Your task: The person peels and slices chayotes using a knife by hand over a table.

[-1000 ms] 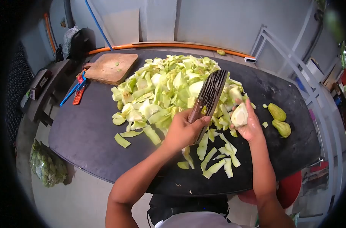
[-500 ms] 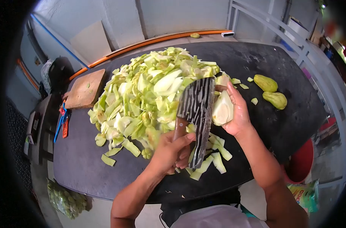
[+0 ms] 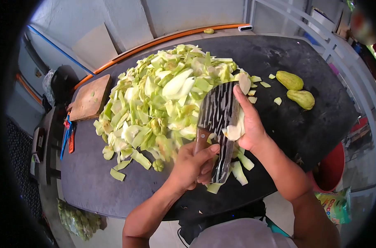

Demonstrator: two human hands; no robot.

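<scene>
My left hand [image 3: 192,167] is wrapped round the wooden handle of a cleaver [image 3: 221,109], its broad blade dark with pale wavy streaks. The blade stands upright against a peeled pale chayote [image 3: 236,128] cupped in my right hand [image 3: 250,122]. Much of that chayote is hidden behind the blade, and a cut piece shows at its lower end. Left of the blade rises a big heap of pale green chayote slices [image 3: 163,95]. Loose strips [image 3: 238,172] lie on the table beneath my hands.
Two whole chayotes [image 3: 300,99] lie on the dark table [image 3: 101,182] at right. A wooden chopping board [image 3: 90,98] rests at its left edge near blue and orange tools [image 3: 69,138]. Below are a red bucket [image 3: 330,167] and a bag of green produce [image 3: 78,219].
The chayote's cut face has turned behind the blade, which now overlaps it. A loose piece shows at the blade's edge. The view has shifted slightly.
</scene>
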